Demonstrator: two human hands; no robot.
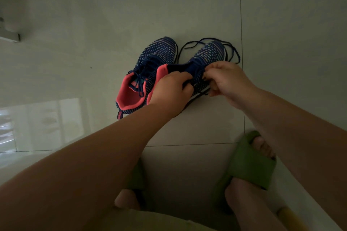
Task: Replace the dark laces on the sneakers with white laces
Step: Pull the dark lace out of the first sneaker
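Note:
Two blue patterned sneakers with pink lining stand side by side on the tiled floor. The left sneaker (150, 65) still carries its dark lace, tied loosely. The right sneaker (208, 56) has its tongue raised, and its dark lace (232, 50) lies in loose loops around the toe. My left hand (170, 92) grips the right sneaker at its collar. My right hand (225, 80) pinches the dark lace at the sneaker's eyelets. No white laces are in view.
My feet in green slides (249, 163) stand on the floor in front of the sneakers. A pale furniture edge (9, 35) juts in at the far left. Bright window light reflects off the tiles at the lower left.

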